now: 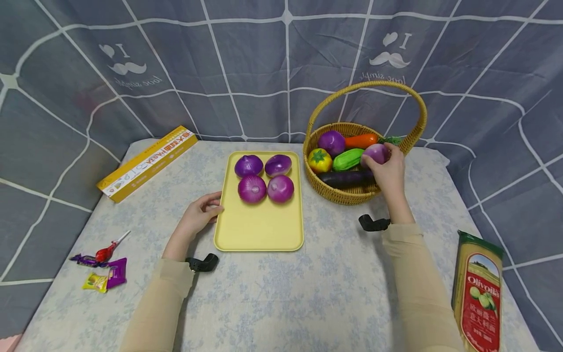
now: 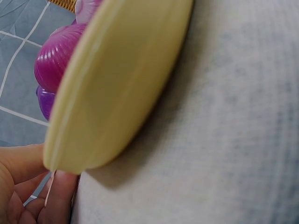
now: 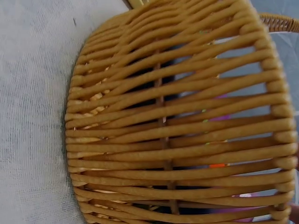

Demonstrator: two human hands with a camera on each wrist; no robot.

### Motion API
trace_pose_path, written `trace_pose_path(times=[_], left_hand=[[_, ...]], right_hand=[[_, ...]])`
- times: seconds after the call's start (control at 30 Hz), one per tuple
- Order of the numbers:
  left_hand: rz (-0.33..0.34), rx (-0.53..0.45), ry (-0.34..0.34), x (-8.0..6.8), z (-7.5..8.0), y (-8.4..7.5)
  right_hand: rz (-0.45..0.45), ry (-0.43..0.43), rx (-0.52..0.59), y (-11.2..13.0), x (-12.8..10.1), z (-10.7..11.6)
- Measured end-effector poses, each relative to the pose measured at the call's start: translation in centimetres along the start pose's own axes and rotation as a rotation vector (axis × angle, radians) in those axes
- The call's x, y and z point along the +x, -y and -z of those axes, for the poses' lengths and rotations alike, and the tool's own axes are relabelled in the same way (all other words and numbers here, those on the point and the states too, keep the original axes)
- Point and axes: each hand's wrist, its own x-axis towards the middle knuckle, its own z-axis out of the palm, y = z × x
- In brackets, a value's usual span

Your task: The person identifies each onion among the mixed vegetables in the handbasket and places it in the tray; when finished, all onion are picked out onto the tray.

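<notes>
My left hand grips the left edge of a yellow tray, thumb at the rim; the tray's side fills much of the left wrist view. Two magenta onions lie on the tray, with two darker purple onions behind them. Over the right side of a wicker basket, my right hand holds a light purple onion between thumb and fingers. Inside the basket are a purple onion, a carrot, a green vegetable, a yellow one and an eggplant.
The basket's tall handle arches above it. A pasta box lies at the back left. Several wrapped candies and a lollipop are at the left, and a spaghetti bag at the right. A grey curtain hangs behind.
</notes>
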Motion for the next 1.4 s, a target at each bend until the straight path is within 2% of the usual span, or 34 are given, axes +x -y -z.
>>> trace_pose_path(times=[0.23, 0.8, 1.1, 1.4], left_hand=[[0.007, 0.004, -0.008, 0.2, -0.1, 0.2], [0.009, -0.002, -0.011, 0.4, 0.0, 0.4], [0.010, 0.008, -0.021, 0.4, -0.1, 0.5], [0.005, 0.014, -0.022, 0.5, 0.0, 0.4]], right_hand=[[-0.014, 0.036, -0.077, -0.3, 0.9, -0.3], [0.011, 0.000, -0.156, -0.6, 1.8, -1.3], [0.001, 0.044, -0.209, -0.5, 1.7, -1.6], [0.032, -0.027, -0.223, -0.9, 1.9, -2.4]])
